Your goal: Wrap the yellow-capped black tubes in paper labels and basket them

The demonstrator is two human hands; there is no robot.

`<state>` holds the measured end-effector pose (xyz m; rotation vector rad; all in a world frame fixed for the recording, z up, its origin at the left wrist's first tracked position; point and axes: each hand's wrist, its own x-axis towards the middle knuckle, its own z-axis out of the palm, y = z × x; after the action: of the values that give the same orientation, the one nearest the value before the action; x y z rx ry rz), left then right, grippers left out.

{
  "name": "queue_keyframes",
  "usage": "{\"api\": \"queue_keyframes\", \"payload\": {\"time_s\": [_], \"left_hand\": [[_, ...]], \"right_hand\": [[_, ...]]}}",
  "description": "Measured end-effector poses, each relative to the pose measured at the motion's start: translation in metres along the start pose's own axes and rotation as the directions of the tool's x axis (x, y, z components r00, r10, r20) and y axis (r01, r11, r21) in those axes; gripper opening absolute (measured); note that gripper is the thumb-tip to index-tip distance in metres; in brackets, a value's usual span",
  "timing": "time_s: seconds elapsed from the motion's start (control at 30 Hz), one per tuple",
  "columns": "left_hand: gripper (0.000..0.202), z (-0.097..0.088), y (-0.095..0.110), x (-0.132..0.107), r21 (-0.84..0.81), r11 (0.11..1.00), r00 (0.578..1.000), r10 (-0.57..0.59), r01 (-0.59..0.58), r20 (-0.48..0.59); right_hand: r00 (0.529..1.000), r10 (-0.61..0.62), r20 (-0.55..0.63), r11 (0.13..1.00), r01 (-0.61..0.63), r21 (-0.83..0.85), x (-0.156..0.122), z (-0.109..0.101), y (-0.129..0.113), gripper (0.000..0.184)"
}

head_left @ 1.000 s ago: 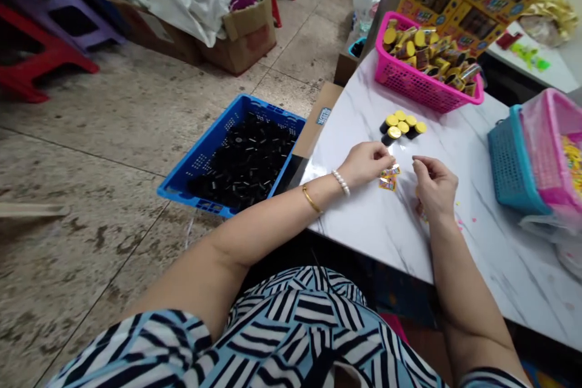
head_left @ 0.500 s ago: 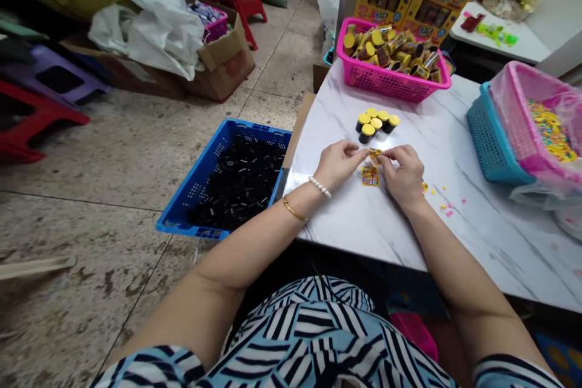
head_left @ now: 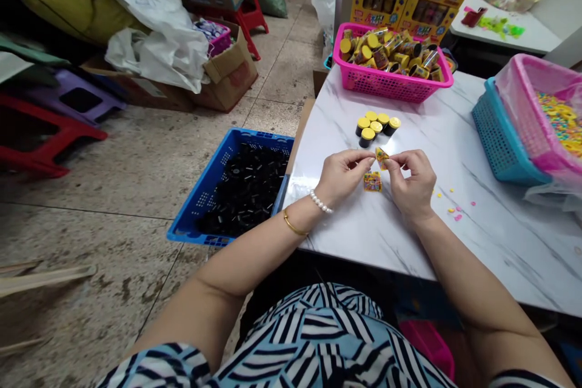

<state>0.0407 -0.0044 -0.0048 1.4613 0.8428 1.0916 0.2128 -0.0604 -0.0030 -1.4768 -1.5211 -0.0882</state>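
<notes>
My left hand (head_left: 343, 174) and my right hand (head_left: 411, 179) meet over the white marble table (head_left: 409, 230), both pinching one small colourful sticker (head_left: 381, 156) between their fingertips. A second sticker of the same kind (head_left: 371, 181) lies flat on the table just below them. Right behind my hands stands a cluster of several small black tubes with yellow caps (head_left: 376, 124). A pearl bracelet and a gold bangle are on my left wrist.
A pink basket (head_left: 386, 82) of labelled yellow-capped tubes sits at the table's far edge. At the right are a teal basket (head_left: 498, 133) and a pink basket of coloured candy (head_left: 552, 112). A blue crate (head_left: 207, 185) of black tubes stands on the floor left. Candy bits (head_left: 454, 212) are scattered.
My right hand has come over to join my left on the sticker, and both have lifted it slightly. The camera view has shifted, so the table now sits more in the centre.
</notes>
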Motion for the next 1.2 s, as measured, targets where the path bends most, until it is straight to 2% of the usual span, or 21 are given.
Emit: {"api": "queue_keyframes", "payload": {"time_s": [0.13, 0.23, 0.3, 0.37, 0.43, 0.5, 0.53, 0.63, 0.73, 0.87, 1.03, 1.2], "left_hand": [[0.041, -0.001, 0.004, 0.003, -0.149, 0.962, 0.968, -0.21, 0.23, 0.137], [0.039, -0.003, 0.005, 0.004, -0.172, 0.96, 0.97, -0.196, 0.22, 0.144], [0.034, -0.004, 0.004, 0.004, -0.147, 0.973, 0.982, -0.166, 0.178, 0.092], [0.034, -0.005, 0.001, 0.004, -0.091, 0.983, 0.986, -0.152, 0.158, 0.076], [0.037, -0.004, -0.002, 0.004, -0.014, 0.993, 0.988, -0.119, 0.121, 0.096], [0.041, -0.003, -0.005, 0.002, 0.056, 0.996, 0.994, -0.076, 0.072, 0.076], [0.042, -0.002, -0.005, 0.001, 0.076, 0.996, 0.998, -0.054, 0.051, 0.038], [0.044, -0.002, -0.001, -0.002, 0.054, 0.999, 0.996, 0.007, -0.003, -0.084], [0.046, -0.001, 0.008, -0.006, -0.001, 0.999, 0.996, 0.041, -0.041, -0.083], [0.046, -0.001, 0.013, -0.009, 0.0, 0.999, 0.998, 0.033, -0.033, -0.048], [0.031, -0.001, 0.014, -0.01, -0.073, 0.995, 0.981, 0.052, -0.066, -0.185], [0.026, 0.0, 0.011, -0.009, -0.003, 1.0, 0.997, 0.01, -0.01, -0.075]], "right_hand": [[1.0, 0.014, 0.015, 0.999, -0.014, -0.033, -0.003, 0.001, -0.003, 0.013], [0.999, 0.016, 0.05, 0.999, -0.017, 0.027, -0.005, 0.003, -0.005, 0.012], [0.989, 0.121, 0.089, 0.978, -0.134, 0.162, -0.006, 0.004, -0.006, 0.015], [0.929, 0.3, 0.214, 0.87, -0.359, 0.337, -0.006, 0.006, -0.006, 0.032], [0.814, 0.42, 0.401, 0.693, -0.573, 0.437, -0.005, 0.008, -0.003, 0.04], [0.728, 0.463, 0.506, 0.562, -0.682, 0.468, -0.005, 0.01, 0.002, 0.037], [0.712, 0.482, 0.511, 0.522, -0.701, 0.486, -0.006, 0.01, 0.004, 0.037], [0.722, 0.529, 0.446, 0.482, -0.688, 0.543, -0.006, 0.01, 0.006, 0.036], [0.754, 0.524, 0.397, 0.535, -0.654, 0.535, -0.007, 0.007, 0.003, 0.035], [0.789, 0.499, 0.359, 0.615, -0.614, 0.495, -0.008, 0.005, -0.002, 0.036], [0.815, 0.499, 0.295, 0.677, -0.579, 0.453, -0.008, 0.004, -0.002, 0.035], [0.835, 0.469, 0.288, 0.715, -0.55, 0.431, -0.007, 0.003, -0.008, 0.031]]}}
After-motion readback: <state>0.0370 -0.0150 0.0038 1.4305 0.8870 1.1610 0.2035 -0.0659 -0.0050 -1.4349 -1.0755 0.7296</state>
